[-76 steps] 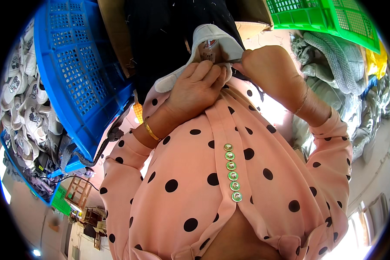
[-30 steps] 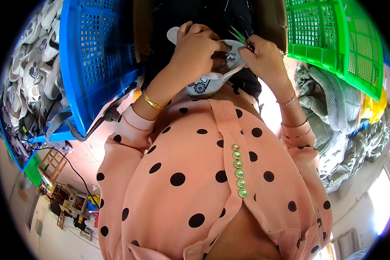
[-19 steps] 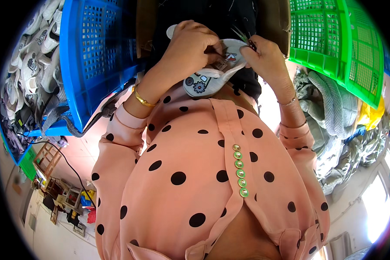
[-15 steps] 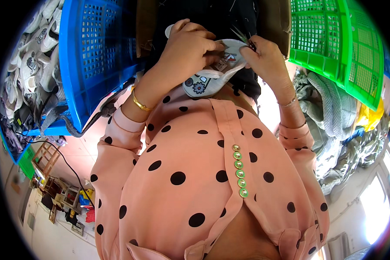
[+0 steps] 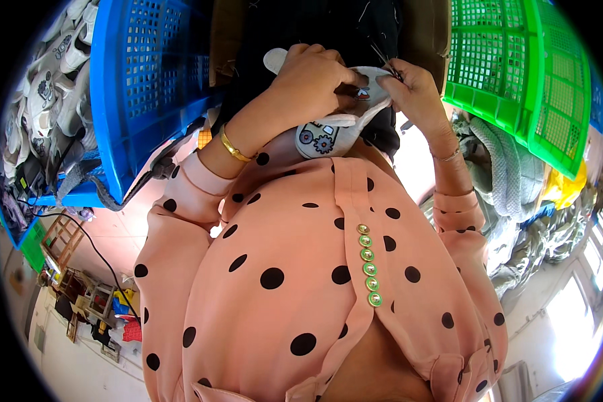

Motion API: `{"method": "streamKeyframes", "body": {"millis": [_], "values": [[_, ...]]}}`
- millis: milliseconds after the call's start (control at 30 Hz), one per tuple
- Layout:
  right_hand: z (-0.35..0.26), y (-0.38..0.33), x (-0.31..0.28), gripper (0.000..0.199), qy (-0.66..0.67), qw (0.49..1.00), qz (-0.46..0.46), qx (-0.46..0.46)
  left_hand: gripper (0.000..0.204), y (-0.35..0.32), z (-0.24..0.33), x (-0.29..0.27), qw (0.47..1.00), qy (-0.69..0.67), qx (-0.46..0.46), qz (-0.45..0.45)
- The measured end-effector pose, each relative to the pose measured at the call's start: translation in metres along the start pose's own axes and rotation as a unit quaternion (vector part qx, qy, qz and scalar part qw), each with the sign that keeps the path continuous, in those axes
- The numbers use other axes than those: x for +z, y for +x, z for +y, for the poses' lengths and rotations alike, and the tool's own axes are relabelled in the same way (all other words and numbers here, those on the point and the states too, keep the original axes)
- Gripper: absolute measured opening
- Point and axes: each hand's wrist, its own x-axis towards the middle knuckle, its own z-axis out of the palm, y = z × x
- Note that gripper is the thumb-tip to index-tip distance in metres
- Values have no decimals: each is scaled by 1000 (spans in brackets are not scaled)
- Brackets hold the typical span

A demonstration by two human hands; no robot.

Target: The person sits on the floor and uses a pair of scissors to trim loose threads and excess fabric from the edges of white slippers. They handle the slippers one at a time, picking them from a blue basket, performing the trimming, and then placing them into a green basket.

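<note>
Fingers (image 5: 345, 74) of both hands pinch the white printed cloth piece (image 5: 328, 134) between them.

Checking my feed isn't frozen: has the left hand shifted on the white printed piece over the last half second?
No. The left hand grips the white printed piece at the same spot beside the blue crate; the right hand also holds its place by the green crate.

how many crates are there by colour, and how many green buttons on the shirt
blue crate: 1
green crate: 1
green buttons on the pink dotted shirt: 5
total: 7
</note>
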Motion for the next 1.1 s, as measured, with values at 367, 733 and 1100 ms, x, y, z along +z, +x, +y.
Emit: {"method": "streamKeyframes", "body": {"millis": [367,733,1100], "values": [[-1,0,2,18,-12,1000,8,5,18,-10,-12,-20,999,-45,31,1],[-10,-7,9,23,-159,984,71,-48,32,-22,11,-20,989,148,10,10],[-6,-11,21,19,-189,974,106,-73,35,-19,26,17,992,61,-70,86]]}}
